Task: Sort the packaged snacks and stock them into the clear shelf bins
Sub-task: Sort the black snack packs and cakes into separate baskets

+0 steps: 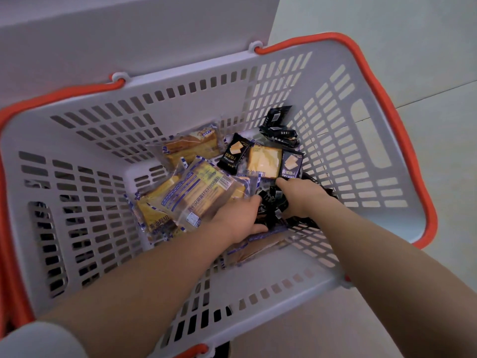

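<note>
Both my hands reach down into a grey slotted shopping basket point(366, 140) with orange handles. Its floor holds several clear packs of yellow bread slices point(201, 192) and several small black snack packs point(233, 153). My left hand point(238, 218) curls around a bundle of black snack packs point(271, 205) at the basket's near middle. My right hand point(300, 196) grips the same bundle from the right side. Most of the bundle is hidden between my fingers. No shelf bins are in view.
More black packs point(278, 127) lean in the far right corner of the basket. A bread pack point(258, 248) lies under my left wrist. A grey flat surface point(129, 37) stands behind the basket, and pale floor tiles point(413, 47) lie to the right.
</note>
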{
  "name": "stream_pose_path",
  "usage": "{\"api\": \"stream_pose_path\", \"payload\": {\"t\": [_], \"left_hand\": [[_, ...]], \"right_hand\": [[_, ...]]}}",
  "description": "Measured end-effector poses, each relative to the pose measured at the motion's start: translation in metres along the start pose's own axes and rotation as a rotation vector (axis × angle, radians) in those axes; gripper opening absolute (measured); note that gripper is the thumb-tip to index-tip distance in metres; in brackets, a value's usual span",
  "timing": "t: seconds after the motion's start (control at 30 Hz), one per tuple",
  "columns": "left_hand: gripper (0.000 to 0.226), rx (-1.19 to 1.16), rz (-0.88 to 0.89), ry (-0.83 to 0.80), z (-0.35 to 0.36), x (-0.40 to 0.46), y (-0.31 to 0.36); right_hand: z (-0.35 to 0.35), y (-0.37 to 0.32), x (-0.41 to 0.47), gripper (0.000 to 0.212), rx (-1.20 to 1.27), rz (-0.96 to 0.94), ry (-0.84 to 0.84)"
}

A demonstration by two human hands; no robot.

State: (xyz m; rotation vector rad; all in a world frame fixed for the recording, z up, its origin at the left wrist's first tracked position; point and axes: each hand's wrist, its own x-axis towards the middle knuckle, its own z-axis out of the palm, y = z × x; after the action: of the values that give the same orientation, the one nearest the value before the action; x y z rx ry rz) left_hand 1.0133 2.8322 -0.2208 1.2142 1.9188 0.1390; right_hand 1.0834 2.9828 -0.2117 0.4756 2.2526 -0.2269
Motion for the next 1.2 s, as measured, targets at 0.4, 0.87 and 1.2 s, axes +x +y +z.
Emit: {"api": "stream_pose_path", "payload": {"t": [0.4, 0.87, 1.2], "left_hand": [[0.093, 0.016, 0.023, 0.089, 0.012, 0.027, 0.000], [0.042, -0.383, 0.104, 0.466, -0.057, -0.077, -0.018], [0.031, -0.977, -0.132, 1.024, -0.090, -0.240, -0.062]], "right_hand": [[-0.012, 0.022, -0.018, 0.054, 0.299, 0.107, 0.112], [-0.050, 0.001, -0.100, 0.038, 0.760, -0.002, 0.612], [-0.127, -0.160, -0.157, 0.032, 1.147, -0.307, 0.492]]}}
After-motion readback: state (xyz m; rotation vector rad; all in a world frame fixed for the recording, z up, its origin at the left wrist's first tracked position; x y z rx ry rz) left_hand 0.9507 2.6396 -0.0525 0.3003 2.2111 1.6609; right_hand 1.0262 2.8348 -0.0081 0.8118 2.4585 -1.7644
